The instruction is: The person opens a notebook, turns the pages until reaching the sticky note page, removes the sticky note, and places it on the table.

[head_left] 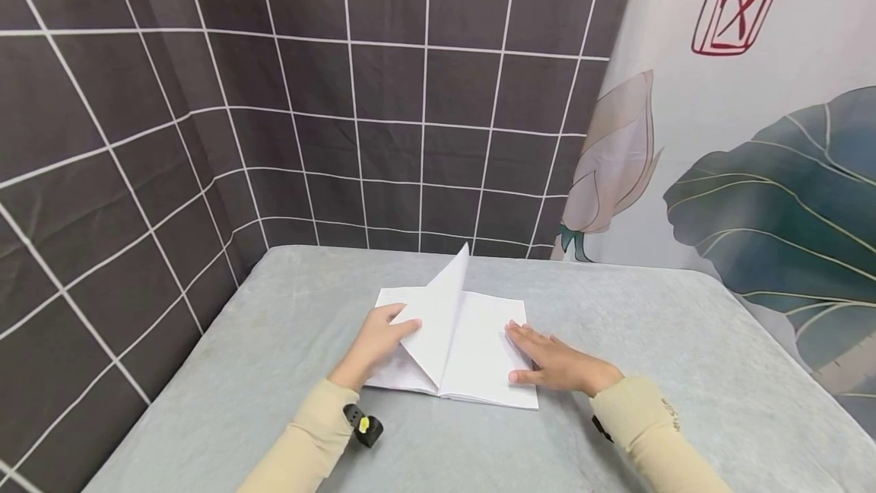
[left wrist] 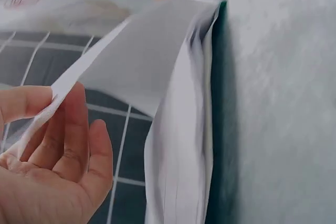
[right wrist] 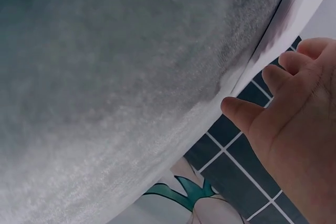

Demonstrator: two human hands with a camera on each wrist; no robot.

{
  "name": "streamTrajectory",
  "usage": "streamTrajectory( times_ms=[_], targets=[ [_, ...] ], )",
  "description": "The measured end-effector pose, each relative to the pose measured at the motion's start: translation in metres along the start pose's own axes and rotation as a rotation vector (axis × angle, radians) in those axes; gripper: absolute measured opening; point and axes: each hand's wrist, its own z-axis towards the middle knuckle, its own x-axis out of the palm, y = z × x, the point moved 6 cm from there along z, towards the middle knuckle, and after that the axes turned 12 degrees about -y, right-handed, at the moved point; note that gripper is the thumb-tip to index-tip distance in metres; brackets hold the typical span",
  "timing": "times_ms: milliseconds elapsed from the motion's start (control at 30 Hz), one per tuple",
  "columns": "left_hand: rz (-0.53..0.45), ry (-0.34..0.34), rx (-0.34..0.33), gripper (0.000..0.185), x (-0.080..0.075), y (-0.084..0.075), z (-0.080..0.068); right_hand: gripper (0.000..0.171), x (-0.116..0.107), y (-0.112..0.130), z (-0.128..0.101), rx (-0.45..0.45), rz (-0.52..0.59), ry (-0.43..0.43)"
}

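Note:
A white open booklet (head_left: pixel 479 356) lies on the grey table (head_left: pixel 274 326) in the head view. One page (head_left: pixel 441 310) stands lifted at the spine. My left hand (head_left: pixel 376 345) pinches that page (left wrist: pixel 142 56) between thumb and fingers (left wrist: pixel 63 129) at the left side. My right hand (head_left: pixel 554 364) lies flat with straight fingers on the right-hand page, holding it down. In the right wrist view the fingers (right wrist: pixel 283 77) press the paper's edge (right wrist: pixel 294 19).
A dark cloth (head_left: pixel 308 97) with white grid lines hangs behind and to the left. A pale cloth with a lotus print (head_left: pixel 753 173) hangs at the right. A small black and yellow device (head_left: pixel 363 424) sits on my left wrist.

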Motion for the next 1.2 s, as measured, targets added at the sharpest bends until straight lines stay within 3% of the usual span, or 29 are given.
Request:
streamTrajectory(
  times_ms=[133, 267, 600, 900, 1200],
  targets=[
    [-0.102, -0.018, -0.085, 0.036, -0.011, 0.011, 0.009, 0.089, 0.001, 0.001, -0.001, -0.007, -0.013, 0.007],
    [-0.116, -0.03, -0.132, 0.04, -0.02, 0.017, 0.014, 0.089, 0.001, 0.001, -0.003, -0.023, -0.023, 0.008],
    [-0.017, -0.044, -0.165, 0.042, -0.039, 0.028, 0.02, 0.092, 0.007, -0.001, -0.002, -0.029, -0.011, 0.036],
    [0.062, -0.052, -0.163, 0.04, -0.048, 0.039, 0.023, 0.091, 0.008, 0.004, -0.002, -0.132, -0.012, 0.038],
    [0.135, -0.063, -0.188, 0.038, -0.056, 0.048, 0.026, 0.089, 0.006, 0.004, -0.003, -0.122, -0.039, 0.08]
  ],
)
